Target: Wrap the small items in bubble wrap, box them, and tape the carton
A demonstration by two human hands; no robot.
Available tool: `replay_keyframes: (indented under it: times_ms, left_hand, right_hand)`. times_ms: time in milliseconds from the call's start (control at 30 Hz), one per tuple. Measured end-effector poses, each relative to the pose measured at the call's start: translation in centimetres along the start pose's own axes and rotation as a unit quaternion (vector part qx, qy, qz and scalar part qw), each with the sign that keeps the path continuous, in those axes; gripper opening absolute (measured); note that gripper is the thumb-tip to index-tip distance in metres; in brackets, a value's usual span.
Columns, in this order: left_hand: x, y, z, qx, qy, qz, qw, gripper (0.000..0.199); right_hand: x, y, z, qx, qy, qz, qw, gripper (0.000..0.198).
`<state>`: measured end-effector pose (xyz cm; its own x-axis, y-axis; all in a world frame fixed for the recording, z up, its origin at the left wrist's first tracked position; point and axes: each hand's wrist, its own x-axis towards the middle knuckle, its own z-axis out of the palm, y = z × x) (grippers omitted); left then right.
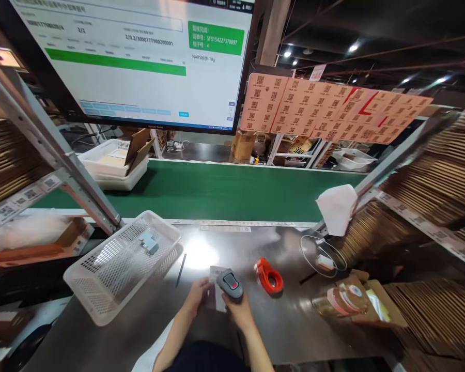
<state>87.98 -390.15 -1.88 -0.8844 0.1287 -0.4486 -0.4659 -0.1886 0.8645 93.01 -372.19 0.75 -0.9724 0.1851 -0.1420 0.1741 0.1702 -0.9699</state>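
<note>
Steel tabletop (287, 325) runs in front of a green conveyor (225, 191), with a big monitor (132, 57) hanging above it. At the near edge, the right hand (242, 311) has its fingers clamped on a grey scanner (230, 283) with a red button, held over a small packet (216, 294). The left hand (197, 297) pinches the packet's left side, fingers closed on it. Left of the hands sits a white basket (120, 266) holding a small box (149, 243); a pen (180, 269) lies between basket and packet. Just right of the scanner is an orange tape dispenser (269, 275). Far right, tape rolls (346, 298) rest on a carton, and flat cardboard is stacked on shelves at both sides
</note>
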Motion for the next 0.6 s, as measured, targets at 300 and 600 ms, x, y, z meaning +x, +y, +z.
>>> replay_keyframes:
  times_ms: [300,600]
  left_hand:
    - [1.9,3.5,-1.8,0.198,0.132,0.094,0.967,0.02]
    - [2.4,2.4,-2.7,0.199,0.147,0.083,0.965,0.015]
  right_hand:
    - [0.5,-2.3,-1.7,-0.138,-0.021,0.005,0.99,0.041]
    - [-2.6,-3.6,-3.0,-0.263,-0.046,-0.014,0.964,0.029]
